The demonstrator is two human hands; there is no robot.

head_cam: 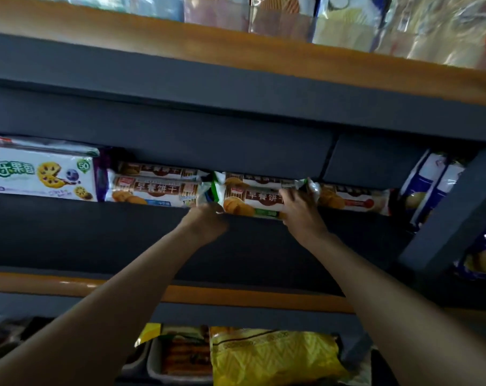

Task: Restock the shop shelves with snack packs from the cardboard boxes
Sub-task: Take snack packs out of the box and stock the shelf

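Observation:
A green-edged biscuit pack lies lengthwise at the front of the dark grey middle shelf. My left hand holds its left end from below. My right hand grips its right end, fingers curled over the top. Another green pack lies just behind it. To the left sit two blue-edged biscuit packs, and to the right a red-edged one. No cardboard box is in view.
A white cookie box stands at the shelf's far left. Blue-white bags fill the right bay behind a slanted grey upright. Shiny bags line the top shelf. A yellow bag and a tray of snacks lie below.

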